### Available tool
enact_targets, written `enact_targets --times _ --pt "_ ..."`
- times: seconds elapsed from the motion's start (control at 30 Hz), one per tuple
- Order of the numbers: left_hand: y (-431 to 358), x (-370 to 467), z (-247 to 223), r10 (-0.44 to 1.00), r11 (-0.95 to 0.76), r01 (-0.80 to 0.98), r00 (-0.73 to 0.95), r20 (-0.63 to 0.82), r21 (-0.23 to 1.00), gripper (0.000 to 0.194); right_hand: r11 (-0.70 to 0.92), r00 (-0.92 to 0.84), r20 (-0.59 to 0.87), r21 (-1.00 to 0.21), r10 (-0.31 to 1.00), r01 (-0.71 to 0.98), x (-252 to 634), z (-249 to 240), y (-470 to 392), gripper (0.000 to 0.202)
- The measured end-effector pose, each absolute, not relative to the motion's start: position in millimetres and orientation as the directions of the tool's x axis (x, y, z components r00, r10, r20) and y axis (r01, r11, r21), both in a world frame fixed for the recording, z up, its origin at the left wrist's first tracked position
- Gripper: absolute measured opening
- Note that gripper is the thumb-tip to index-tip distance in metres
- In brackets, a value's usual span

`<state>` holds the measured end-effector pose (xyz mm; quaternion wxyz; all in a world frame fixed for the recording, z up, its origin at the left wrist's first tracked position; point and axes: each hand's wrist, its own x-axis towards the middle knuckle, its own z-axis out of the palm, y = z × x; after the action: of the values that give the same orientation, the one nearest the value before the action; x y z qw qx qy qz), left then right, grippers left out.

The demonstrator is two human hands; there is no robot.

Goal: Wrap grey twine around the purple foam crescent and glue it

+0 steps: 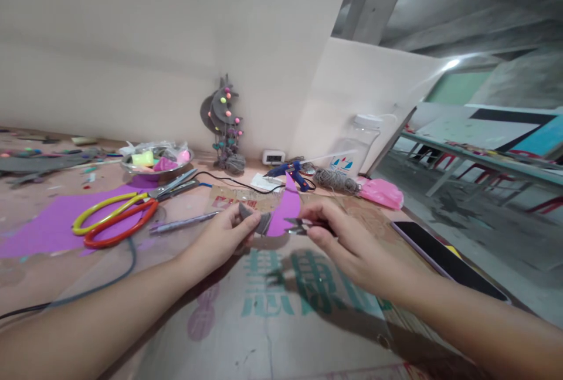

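My left hand (pixel 233 228) is closed on a grey crescent-like piece (pixel 264 223), apparently yarn-wrapped, held just above the table. A curved purple sheet piece (pixel 281 214) stands up beside it, touching its right end. My right hand (pixel 338 228) grips small scissors (pixel 298 226) with short pointed metal blades; their handles are mostly hidden by the fingers. The blades are spread at the right edge of the purple piece; whether they touch it I cannot tell. Behind the hands lies a blue glue gun (pixel 292 173).
Large scissors (pixel 118 219) with yellow and red handles lie on purple sheet (pixel 39 224) at left, near a pen (pixel 182 223). Behind are a metal bowl (pixel 132 168), a decorated grey moon ornament (pixel 224 122), yarn (pixel 336 181) and a bottle (pixel 358 145). A phone (pixel 448 260) lies right.
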<state>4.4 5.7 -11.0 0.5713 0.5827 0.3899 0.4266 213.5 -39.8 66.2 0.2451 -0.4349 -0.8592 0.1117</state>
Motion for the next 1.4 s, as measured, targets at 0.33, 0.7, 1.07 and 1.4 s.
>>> enact_targets --times 0.33,0.7,1.07,1.4 --pt "5 4 -15 0.940 -0.038 -0.116 0.332 0.075 0.993 0.028 0.209 -0.271 0.054 -0.783 0.961 0.585 240 61 27 0.042" --pt "5 3 -17 0.945 -0.026 -0.092 0.322 0.055 0.995 0.026 0.153 -0.228 0.051 -0.878 0.972 0.453 240 65 32 0.033" --pt "8 3 -11 0.971 0.036 -0.144 0.240 0.000 0.989 0.024 0.352 -0.727 -0.127 -0.810 0.675 0.468 270 97 9 0.047" --pt "9 2 -14 0.962 0.020 -0.124 0.273 0.015 0.992 0.025 0.438 -0.409 0.160 -0.397 0.898 0.806 252 44 66 0.037"
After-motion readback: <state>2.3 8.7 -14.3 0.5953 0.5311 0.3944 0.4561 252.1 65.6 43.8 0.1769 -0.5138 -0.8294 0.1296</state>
